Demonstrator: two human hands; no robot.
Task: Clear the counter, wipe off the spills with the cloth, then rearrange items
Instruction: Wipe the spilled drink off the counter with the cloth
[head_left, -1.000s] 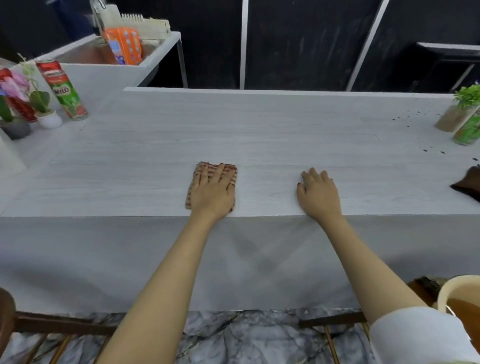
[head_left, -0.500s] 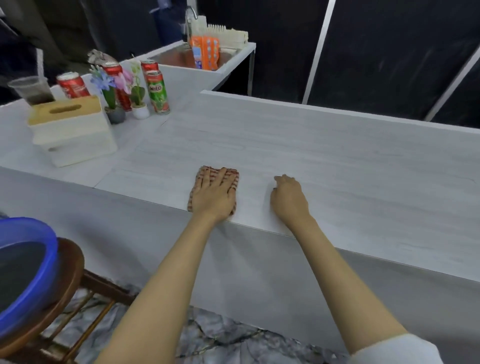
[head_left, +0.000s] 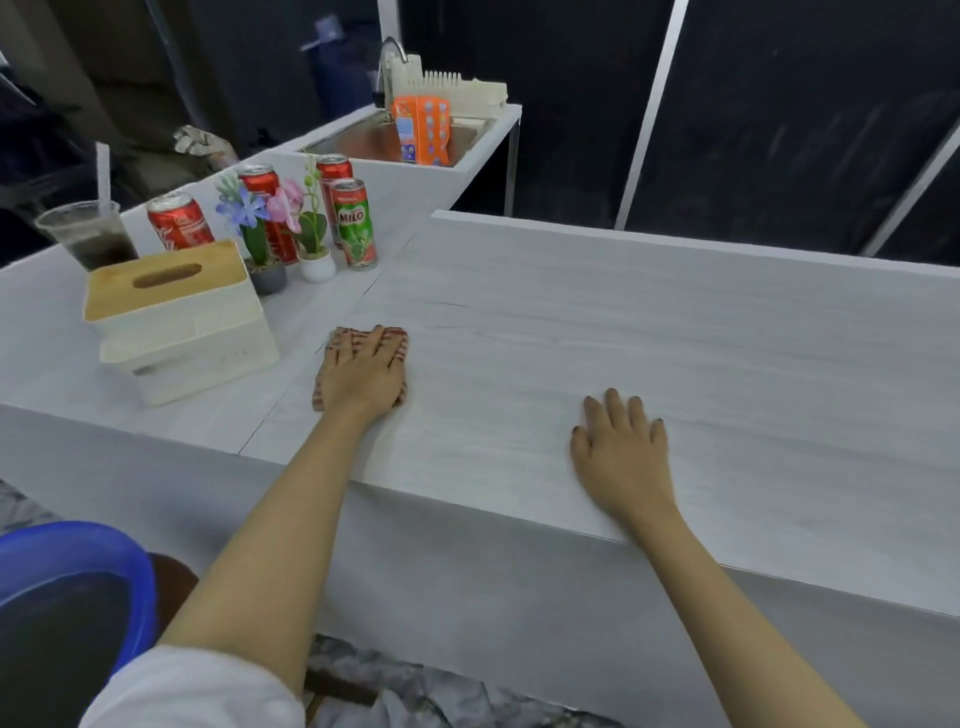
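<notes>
We judge wiping underway: left hand (head_left: 363, 371) flat, fingers spread, pressing the cloth (head_left: 347, 340) just right of the tissue box (head_left: 176, 317) on a cleared counter (head_left: 649, 332); right hand (head_left: 623, 452) flat, empty; rearranging the cans (head_left: 355, 223) remains.

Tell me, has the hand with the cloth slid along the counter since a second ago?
Cannot tell: the camera swung. The left hand lies flat on the cloth, near the counter front edge, as earlier.
</notes>
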